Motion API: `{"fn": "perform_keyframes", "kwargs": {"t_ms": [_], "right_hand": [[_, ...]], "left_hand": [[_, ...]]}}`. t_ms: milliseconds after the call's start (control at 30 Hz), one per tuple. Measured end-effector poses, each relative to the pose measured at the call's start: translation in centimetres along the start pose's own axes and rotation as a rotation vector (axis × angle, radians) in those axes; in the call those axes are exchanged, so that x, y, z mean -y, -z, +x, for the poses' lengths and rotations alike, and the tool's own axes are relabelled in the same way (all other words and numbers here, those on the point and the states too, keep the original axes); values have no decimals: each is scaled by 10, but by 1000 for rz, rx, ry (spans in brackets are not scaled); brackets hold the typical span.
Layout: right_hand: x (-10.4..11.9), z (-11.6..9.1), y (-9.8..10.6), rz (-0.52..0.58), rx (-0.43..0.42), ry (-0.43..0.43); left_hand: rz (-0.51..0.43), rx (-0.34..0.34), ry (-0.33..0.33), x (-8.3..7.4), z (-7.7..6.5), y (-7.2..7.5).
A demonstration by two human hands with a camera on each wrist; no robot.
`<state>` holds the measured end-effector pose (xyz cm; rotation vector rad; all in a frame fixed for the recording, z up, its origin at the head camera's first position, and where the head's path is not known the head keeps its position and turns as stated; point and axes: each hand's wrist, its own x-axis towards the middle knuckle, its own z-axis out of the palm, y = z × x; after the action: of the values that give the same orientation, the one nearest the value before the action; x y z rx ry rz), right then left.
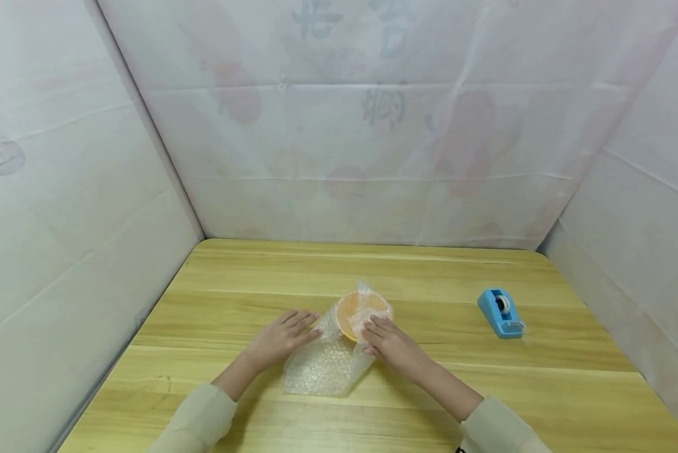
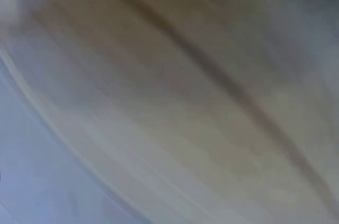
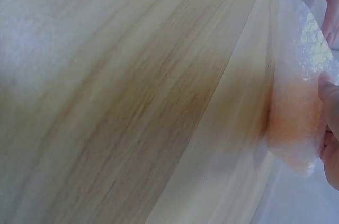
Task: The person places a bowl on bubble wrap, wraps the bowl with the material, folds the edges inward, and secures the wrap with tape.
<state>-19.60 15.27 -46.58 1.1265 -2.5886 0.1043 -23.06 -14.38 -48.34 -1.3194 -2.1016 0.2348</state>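
Note:
A round orange bowl stands on the table, partly wrapped in clear bubble wrap. One flap of the wrap lies folded over the bowl's right side, and a loose sheet spreads toward the person. My right hand holds that flap against the bowl, fingers on top and thumb lower down. In the right wrist view its fingertips meet the wrapped orange side. On the left, my left hand has its fingers extended, their tips on the wrap's left edge. The left wrist view shows only blurred wood.
A blue tape dispenser with a roll of tape sits on the right part of the wooden table. White printed cloth hangs behind the table, with more cloth walls along both sides.

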Motion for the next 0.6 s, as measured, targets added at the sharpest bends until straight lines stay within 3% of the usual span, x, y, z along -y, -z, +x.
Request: {"fn": "perform_keyframes", "kwargs": {"t_ms": [167, 300, 433, 600], "right_hand": [[-1, 0, -1, 0, -14, 8], [-1, 0, -2, 5, -23, 11], [-2, -1, -3, -1, -37, 18], [-2, -1, -4, -12, -60, 29]], "left_hand": [[-61, -23, 47, -2, 3, 1], [-200, -28, 130, -4, 6, 1], [-342, -4, 215, -5, 9, 2], [-430, 30, 276, -6, 14, 4]]}}
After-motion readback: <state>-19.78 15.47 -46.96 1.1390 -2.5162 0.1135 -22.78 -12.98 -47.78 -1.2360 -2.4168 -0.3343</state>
